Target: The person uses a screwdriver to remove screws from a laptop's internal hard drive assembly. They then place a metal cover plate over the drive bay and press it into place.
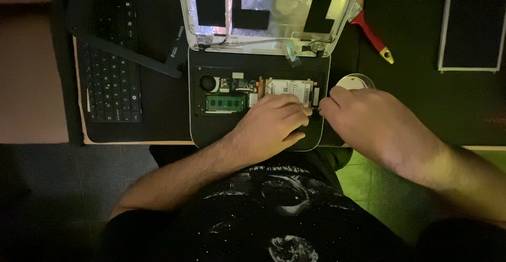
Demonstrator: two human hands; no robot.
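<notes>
A dark work mat [421, 99] is spread across the table. At its centre an opened laptop base [211, 130] is laid, with the stripped lid [263, 9] at twelve o'clock and a detached keyboard [110, 56] at nine o'clock. The left hand [271, 125] is rested on the base, fingers together, curled. The right hand [369, 122] is placed at three o'clock, fingertips pinched together beside the hard drive [287, 87]. A green memory module [225, 103] is seated at its eight o'clock.
</notes>
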